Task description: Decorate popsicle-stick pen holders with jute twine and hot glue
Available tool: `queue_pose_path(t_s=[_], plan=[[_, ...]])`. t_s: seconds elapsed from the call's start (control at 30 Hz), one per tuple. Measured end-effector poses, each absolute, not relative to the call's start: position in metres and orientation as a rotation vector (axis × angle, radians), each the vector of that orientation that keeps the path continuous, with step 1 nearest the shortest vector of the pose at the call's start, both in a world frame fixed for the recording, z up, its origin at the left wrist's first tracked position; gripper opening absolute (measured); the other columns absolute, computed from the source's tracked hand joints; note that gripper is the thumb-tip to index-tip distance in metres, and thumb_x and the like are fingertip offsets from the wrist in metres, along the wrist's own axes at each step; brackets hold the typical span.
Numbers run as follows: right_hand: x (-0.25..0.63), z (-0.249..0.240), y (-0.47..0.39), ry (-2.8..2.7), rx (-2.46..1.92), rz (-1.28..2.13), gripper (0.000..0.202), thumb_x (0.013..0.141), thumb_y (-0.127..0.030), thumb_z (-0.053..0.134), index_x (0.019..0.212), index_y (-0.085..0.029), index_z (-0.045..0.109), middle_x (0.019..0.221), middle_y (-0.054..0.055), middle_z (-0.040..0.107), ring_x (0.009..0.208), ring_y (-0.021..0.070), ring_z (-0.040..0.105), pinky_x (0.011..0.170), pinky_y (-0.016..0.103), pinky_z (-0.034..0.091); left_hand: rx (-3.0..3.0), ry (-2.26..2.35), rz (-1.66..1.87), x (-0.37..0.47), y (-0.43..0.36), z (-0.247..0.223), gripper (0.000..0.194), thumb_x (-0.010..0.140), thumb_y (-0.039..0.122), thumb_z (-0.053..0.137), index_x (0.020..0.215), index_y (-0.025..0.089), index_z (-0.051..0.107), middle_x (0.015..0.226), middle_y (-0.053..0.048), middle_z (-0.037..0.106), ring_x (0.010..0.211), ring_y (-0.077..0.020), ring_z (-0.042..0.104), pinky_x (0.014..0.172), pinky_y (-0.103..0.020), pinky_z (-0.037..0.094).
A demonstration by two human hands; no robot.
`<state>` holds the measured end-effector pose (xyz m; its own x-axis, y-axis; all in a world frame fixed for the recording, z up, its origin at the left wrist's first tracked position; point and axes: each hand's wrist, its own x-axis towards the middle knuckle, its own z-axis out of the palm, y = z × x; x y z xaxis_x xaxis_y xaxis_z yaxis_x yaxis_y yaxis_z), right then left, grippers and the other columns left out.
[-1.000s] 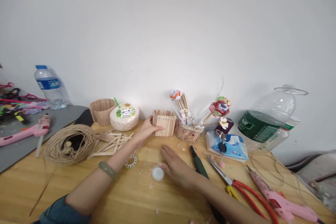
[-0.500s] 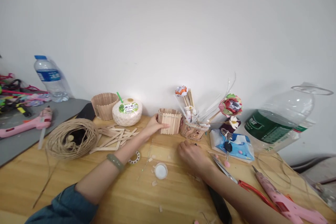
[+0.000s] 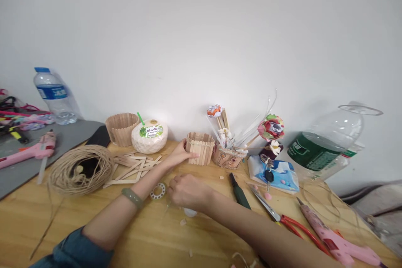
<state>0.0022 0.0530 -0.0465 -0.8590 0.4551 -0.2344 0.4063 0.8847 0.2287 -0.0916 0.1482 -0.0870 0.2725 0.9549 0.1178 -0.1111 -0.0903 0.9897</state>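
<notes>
My left hand (image 3: pixel 181 154) grips the left side of a small craft-stick box (image 3: pixel 201 153), its thumb along the front. A thin glittery band runs round the upper part of the box. In front of it, my right hand (image 3: pixel 186 192) is curled with fingers pressed together, its back towards me; whatever the fingers pinch is hidden. Just left of those fingers lies a white ring with holes (image 3: pixel 157 191). A bit of glittery strand (image 3: pixel 167 207) shows below the fingertips. Partly under the right hand is a small white round dish (image 3: pixel 190 212).
Left: twine coil (image 3: pixel 78 171), loose craft sticks (image 3: pixel 138 166), round stick basket (image 3: pixel 122 130), white coconut (image 3: pixel 150 137), glue gun (image 3: pixel 34 150). Right: decorated flower box (image 3: pixel 228 158), dark-handled tool (image 3: pixel 240 194), scissors (image 3: pixel 276 215), another pink glue gun (image 3: pixel 336 236), large bottle (image 3: pixel 320 146).
My right hand has moved left across the table, from near the flower box to beside the white ring, partly covering the dish. My left hand keeps its hold; the view has shifted slightly.
</notes>
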Motion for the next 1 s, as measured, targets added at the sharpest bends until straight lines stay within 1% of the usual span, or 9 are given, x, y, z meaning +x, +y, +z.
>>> queue_pose_path(t_s=[0.27, 0.37, 0.43, 0.53, 0.6, 0.7, 0.8, 0.9, 1.0], plan=[[-0.006, -0.044, 0.051, 2.828, 0.649, 0.217, 0.023, 0.090, -0.030, 0.055, 0.109, -0.016, 0.058, 0.108, 0.006, 0.061, 0.089, 0.0167, 0.062, 0.075, 0.036, 0.053, 1.425, 0.862, 1.090, -0.093, 0.151, -0.092, 0.082, 0.047, 0.019, 0.086, 0.120, 0.016, 0.048, 0.126, -0.015, 0.057, 0.119, -0.0301, 0.052, 0.101, -0.041, 0.040], [0.007, -0.030, 0.038, 2.948, 0.757, 0.190, 0.014, 0.090, -0.021, 0.053, 0.100, -0.014, 0.061, 0.097, 0.004, 0.065, 0.085, 0.0161, 0.063, 0.070, 0.033, 0.053, 1.462, 0.831, 1.081, -0.094, 0.152, -0.094, 0.086, 0.047, 0.019, 0.085, 0.124, 0.016, 0.045, 0.127, -0.016, 0.056, 0.120, -0.0294, 0.051, 0.102, -0.041, 0.039], [0.025, -0.018, 0.026, 3.053, 0.887, 0.151, 0.020, 0.091, -0.011, 0.044, 0.092, -0.017, 0.064, 0.088, 0.005, 0.067, 0.082, 0.0167, 0.063, 0.068, 0.029, 0.052, 1.477, 0.816, 1.074, -0.095, 0.153, -0.095, 0.088, 0.047, 0.019, 0.085, 0.125, 0.016, 0.043, 0.129, -0.016, 0.053, 0.120, -0.0295, 0.050, 0.102, -0.042, 0.038], [0.064, -0.004, 0.011, 3.190, 1.212, 0.040, 0.026, 0.090, -0.014, 0.039, 0.093, -0.022, 0.064, 0.084, 0.005, 0.069, 0.078, 0.0168, 0.063, 0.069, 0.025, 0.051, 1.494, 0.796, 1.055, -0.094, 0.153, -0.094, 0.089, 0.045, 0.020, 0.086, 0.124, 0.016, 0.044, 0.131, -0.017, 0.051, 0.121, -0.0303, 0.048, 0.104, -0.043, 0.036], [0.097, -0.002, 0.006, 3.242, 1.530, -0.043, 0.028, 0.089, -0.016, 0.038, 0.102, -0.021, 0.062, 0.086, 0.006, 0.069, 0.074, 0.0164, 0.064, 0.068, 0.026, 0.052, 1.504, 0.783, 1.032, -0.092, 0.152, -0.092, 0.088, 0.044, 0.019, 0.086, 0.122, 0.014, 0.045, 0.129, -0.017, 0.052, 0.121, -0.0312, 0.049, 0.104, -0.044, 0.036], [0.149, -0.004, 0.004, 3.236, 2.023, -0.161, 0.020, 0.087, -0.027, 0.045, 0.087, -0.019, 0.064, 0.081, 0.007, 0.069, 0.068, 0.0183, 0.065, 0.062, 0.030, 0.054, 1.517, 0.766, 1.004, -0.087, 0.149, -0.091, 0.088, 0.044, 0.017, 0.086, 0.122, 0.012, 0.045, 0.129, -0.019, 0.051, 0.121, -0.0311, 0.048, 0.104, -0.044, 0.035], [0.194, -0.006, 0.005, 3.098, 2.470, -0.347, 0.023, 0.085, -0.037, 0.053, 0.085, -0.017, 0.064, 0.079, 0.007, 0.070, 0.066, 0.0186, 0.066, 0.058, 0.030, 0.055, 1.522, 0.774, 0.994, -0.086, 0.146, -0.093, 0.092, 0.045, 0.017, 0.085, 0.126, 0.012, 0.041, 0.131, -0.019, 0.049, 0.123, -0.0314, 0.046, 0.107, -0.045, 0.031], [0.222, -0.008, 0.012, 2.909, 2.789, -0.553, 0.026, 0.086, -0.039, 0.056, 0.091, -0.014, 0.063, 0.085, 0.006, 0.069, 0.072, 0.0172, 0.066, 0.063, 0.031, 0.055, 1.534, 0.788, 0.987, -0.087, 0.146, -0.096, 0.096, 0.046, 0.018, 0.085, 0.130, 0.013, 0.038, 0.134, -0.019, 0.046, 0.126, -0.0327, 0.042, 0.108, -0.048, 0.027], [0.233, -0.013, 0.031, 2.742, 2.972, -0.722, 0.025, 0.090, -0.035, 0.055, 0.102, -0.014, 0.059, 0.096, 0.004, 0.064, 0.080, 0.0154, 0.064, 0.070, 0.034, 0.054, 1.565, 0.780, 0.968, -0.089, 0.147, -0.099, 0.102, 0.044, 0.020, 0.086, 0.132, 0.014, 0.035, 0.136, -0.019, 0.044, 0.127, -0.0333, 0.041, 0.109, -0.047, 0.027]])
